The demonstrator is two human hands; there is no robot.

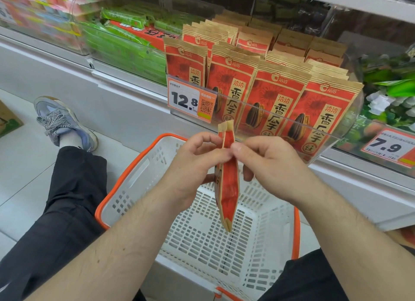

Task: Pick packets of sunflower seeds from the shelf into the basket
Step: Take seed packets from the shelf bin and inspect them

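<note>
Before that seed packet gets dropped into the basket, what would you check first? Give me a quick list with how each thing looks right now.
1. Packet held: ok. Left hand and right hand both pinch the packet near its top.
2. Packet over the basket: ok, it hangs edge-on above the opening.
3. Room inside the basket: ok, the visible floor shows only white mesh.
4. Right product: ok, its red and brown print matches the shelf packets by the 12.8 price tag.
5. Packet undamaged: cannot tell, only its edge shows.
6. Basket steady: cannot tell.
</note>
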